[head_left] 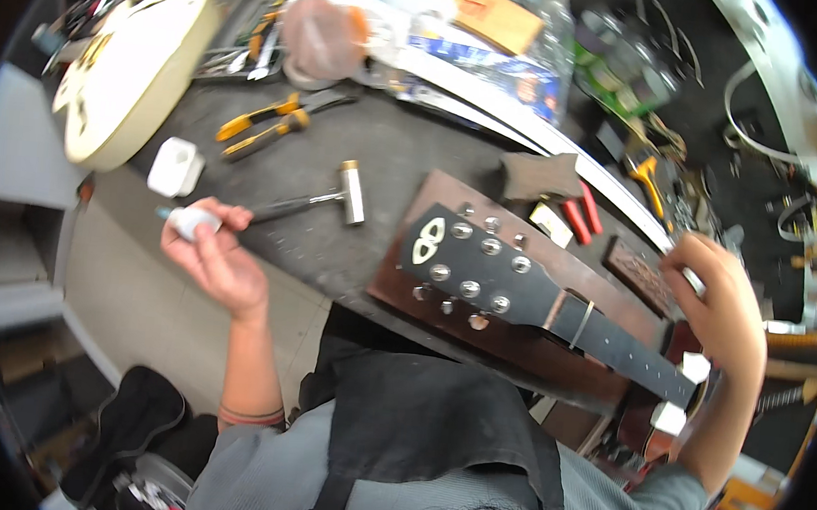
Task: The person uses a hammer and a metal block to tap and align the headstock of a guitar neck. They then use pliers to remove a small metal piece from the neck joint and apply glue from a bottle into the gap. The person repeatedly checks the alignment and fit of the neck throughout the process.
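My left hand (223, 266) is raised at the bench's front edge, its fingers closed round a small white bottle (195, 223) with a bluish tip. Farther right, my right hand (723, 291) is curled round a small white object (694, 281); its kind is mostly hidden. Between my hands lies a guitar neck, its black headstock (470, 259) facing up with metal tuners and a pale inlay. Under it is a brown board (405, 302). A hammer (352, 194) rests by my left hand, its handle end close to my fingers.
Yellow-handled pliers (266, 122) and a white container (176, 167) lie at left, near a cream guitar body (137, 75). Beyond the headstock are a grey block (539, 176), red-handled pliers (582, 212) and a dark wooden block (639, 273). White blocks (669, 418) flank the neck.
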Demonstrator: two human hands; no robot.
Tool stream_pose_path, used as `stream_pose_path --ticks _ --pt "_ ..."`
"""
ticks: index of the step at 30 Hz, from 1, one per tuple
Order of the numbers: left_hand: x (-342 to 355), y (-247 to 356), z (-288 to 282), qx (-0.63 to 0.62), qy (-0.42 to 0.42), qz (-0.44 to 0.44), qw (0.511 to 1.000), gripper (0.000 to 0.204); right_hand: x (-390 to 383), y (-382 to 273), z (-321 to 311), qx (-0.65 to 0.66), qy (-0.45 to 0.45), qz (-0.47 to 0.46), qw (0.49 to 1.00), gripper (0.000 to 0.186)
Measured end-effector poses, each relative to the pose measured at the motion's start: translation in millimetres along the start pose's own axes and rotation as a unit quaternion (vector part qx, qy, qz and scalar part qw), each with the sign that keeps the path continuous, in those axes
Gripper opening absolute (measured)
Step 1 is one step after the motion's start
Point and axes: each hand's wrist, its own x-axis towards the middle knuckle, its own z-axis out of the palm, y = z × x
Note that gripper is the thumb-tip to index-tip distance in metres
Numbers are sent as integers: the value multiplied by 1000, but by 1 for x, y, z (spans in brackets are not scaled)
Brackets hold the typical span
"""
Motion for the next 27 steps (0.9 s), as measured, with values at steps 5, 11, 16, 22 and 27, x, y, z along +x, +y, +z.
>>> stream_pose_path --ticks 5,11,16,22,27 --pt "-7 -8 24 22 -72 26 997 31 55 16 77 -20 -103 -38 994 21" --pt "-16 -17 28 31 -115 38 992 33 85 16 127 -83 -85 -63 991 28" --pt "-10 -13 25 53 -90 6 995 33 85 14 141 -42 -38 -28 998 30" --pt "-4 -24 10 73 -93 -1 993 47 79 19 151 45 -64 38 996 32" --pt "1 -28 2 70 -108 -10 992 55 80 34 142 65 -26 12 997 28"
